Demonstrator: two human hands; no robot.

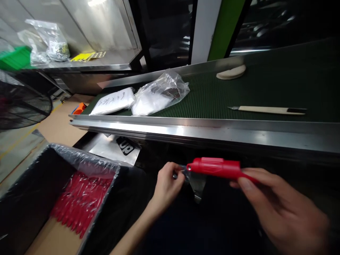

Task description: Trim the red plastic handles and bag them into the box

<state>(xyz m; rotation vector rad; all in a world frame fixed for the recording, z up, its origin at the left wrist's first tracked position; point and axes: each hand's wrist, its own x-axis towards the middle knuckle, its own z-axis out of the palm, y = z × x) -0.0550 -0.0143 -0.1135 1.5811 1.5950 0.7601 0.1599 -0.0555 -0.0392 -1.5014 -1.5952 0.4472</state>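
My right hand [281, 205] pinches the right end of a red plastic piece [220, 168], which looks like a tool handle. The piece lies level in the air in front of the conveyor's edge, with a raised block on top and a small hole near its left tip. Beside that tip, my left hand [170, 179] has its thumb and fingers closed together. Something small, clear or shiny shows at those fingertips, too blurred to name. Many similar red pieces [82, 198] lie in rows inside a plastic-lined box [57, 152] at lower left.
Across the middle runs a green conveyor belt [204, 95] with a metal rail [186, 129]. On it lie a white packet [114, 101], a clear bag [162, 94], a pale oval pad [231, 72] and a craft knife [265, 110]. A fan [23, 101] stands left.
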